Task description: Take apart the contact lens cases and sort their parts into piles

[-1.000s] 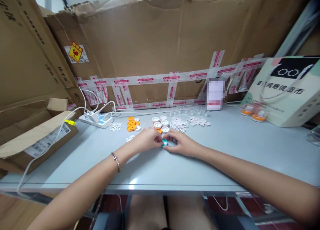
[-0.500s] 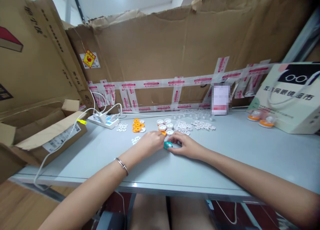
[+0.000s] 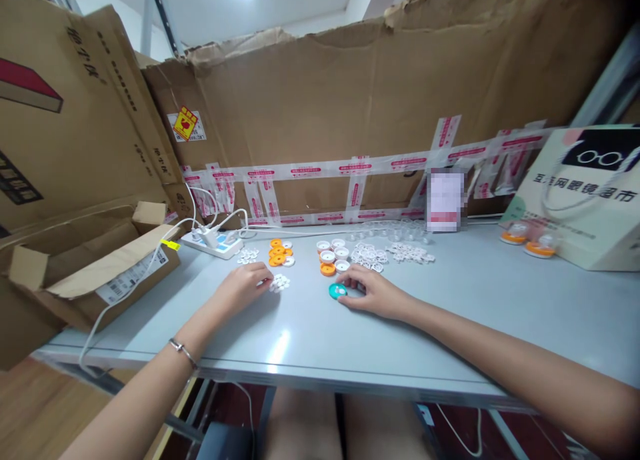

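My right hand (image 3: 373, 292) rests on the grey table (image 3: 450, 313) with thumb and fingers closed round a small teal round piece (image 3: 337, 291). My left hand (image 3: 245, 285) lies further left, fingers curled down at a small heap of white discs (image 3: 280, 283); I cannot see whether anything is between the fingertips. Just beyond are orange discs (image 3: 277, 252), white and orange caps (image 3: 333, 253) and a spread of small white rings (image 3: 390, 252).
A white power strip (image 3: 213, 243) with cables sits at the back left beside an open cardboard box (image 3: 90, 273). Taped cardboard walls stand behind. A paper bag (image 3: 585, 200) with two orange-based pieces (image 3: 530, 240) stands at the right.
My left hand has let go of the teal piece and moved left to the heap of white discs. My right hand stays on the teal piece. The camera has tilted up and left.
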`<state>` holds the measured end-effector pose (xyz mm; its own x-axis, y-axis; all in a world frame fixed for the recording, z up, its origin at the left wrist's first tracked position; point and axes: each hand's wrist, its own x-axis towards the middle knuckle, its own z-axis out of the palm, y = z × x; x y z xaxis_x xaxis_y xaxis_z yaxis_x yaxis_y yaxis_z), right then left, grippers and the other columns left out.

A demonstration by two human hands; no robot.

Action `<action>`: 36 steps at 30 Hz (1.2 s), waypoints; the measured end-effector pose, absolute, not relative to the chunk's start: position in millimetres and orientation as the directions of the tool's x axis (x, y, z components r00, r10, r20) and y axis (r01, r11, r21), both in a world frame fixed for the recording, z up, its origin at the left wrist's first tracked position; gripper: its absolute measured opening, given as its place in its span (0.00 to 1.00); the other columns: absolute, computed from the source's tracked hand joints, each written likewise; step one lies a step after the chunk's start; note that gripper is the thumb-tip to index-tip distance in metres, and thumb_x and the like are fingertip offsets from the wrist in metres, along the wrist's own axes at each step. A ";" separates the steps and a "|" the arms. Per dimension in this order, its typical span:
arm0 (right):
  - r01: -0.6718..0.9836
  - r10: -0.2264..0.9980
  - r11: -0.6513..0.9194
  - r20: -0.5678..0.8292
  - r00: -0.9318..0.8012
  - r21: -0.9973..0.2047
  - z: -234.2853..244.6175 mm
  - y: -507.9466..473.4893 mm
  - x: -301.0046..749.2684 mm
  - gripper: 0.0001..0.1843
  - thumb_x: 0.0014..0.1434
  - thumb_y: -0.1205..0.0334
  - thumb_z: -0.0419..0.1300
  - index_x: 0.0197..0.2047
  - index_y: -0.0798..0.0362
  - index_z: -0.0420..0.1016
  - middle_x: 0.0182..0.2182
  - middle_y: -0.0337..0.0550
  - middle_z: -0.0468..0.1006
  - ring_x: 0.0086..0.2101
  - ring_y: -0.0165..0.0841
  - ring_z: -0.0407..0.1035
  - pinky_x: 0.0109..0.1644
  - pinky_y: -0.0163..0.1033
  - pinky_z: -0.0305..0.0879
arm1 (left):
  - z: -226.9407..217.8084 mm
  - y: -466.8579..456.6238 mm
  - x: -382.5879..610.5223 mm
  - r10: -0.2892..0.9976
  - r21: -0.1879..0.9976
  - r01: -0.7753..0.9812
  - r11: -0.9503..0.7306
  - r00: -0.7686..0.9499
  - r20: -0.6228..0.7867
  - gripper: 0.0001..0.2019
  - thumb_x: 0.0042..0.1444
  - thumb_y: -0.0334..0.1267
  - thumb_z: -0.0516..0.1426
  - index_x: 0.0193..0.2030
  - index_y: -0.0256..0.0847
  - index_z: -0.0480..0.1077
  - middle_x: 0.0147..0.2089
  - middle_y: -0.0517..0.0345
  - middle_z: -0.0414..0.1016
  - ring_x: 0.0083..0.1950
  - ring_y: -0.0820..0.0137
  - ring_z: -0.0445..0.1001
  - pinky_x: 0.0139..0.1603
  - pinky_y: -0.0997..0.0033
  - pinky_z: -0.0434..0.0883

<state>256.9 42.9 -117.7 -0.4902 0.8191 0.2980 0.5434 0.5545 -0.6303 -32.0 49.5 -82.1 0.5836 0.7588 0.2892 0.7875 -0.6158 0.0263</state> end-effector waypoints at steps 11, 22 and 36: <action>0.524 0.810 0.566 0.312 -0.496 -0.636 -118.5 43.5 257.5 0.12 0.48 0.61 0.60 0.38 0.53 0.71 0.32 0.41 0.66 0.33 0.31 0.63 0.38 0.37 0.62 | -69.6 38.1 1.3 0.677 0.112 0.689 -0.716 0.646 0.353 0.09 0.57 0.33 0.50 0.34 0.37 0.71 0.34 0.54 0.72 0.36 0.71 0.71 0.39 0.74 0.66; 0.530 0.793 0.592 0.320 -0.518 -0.607 -118.3 45.9 257.5 0.06 0.47 0.62 0.61 0.31 0.54 0.71 0.28 0.38 0.63 0.29 0.28 0.61 0.34 0.33 0.59 | -72.1 64.1 88.5 0.558 0.164 0.541 -0.825 0.825 0.083 0.06 0.50 0.30 0.57 0.33 0.40 0.74 0.36 0.56 0.73 0.39 0.71 0.71 0.40 0.77 0.66; 0.525 0.783 0.604 0.323 -0.532 -0.599 -118.5 46.7 257.7 0.05 0.48 0.62 0.60 0.29 0.54 0.70 0.28 0.38 0.63 0.30 0.29 0.60 0.34 0.34 0.59 | -80.0 61.9 87.7 0.521 0.036 0.522 -0.852 0.843 0.134 0.08 0.52 0.29 0.53 0.35 0.38 0.74 0.36 0.54 0.74 0.38 0.70 0.71 0.39 0.75 0.66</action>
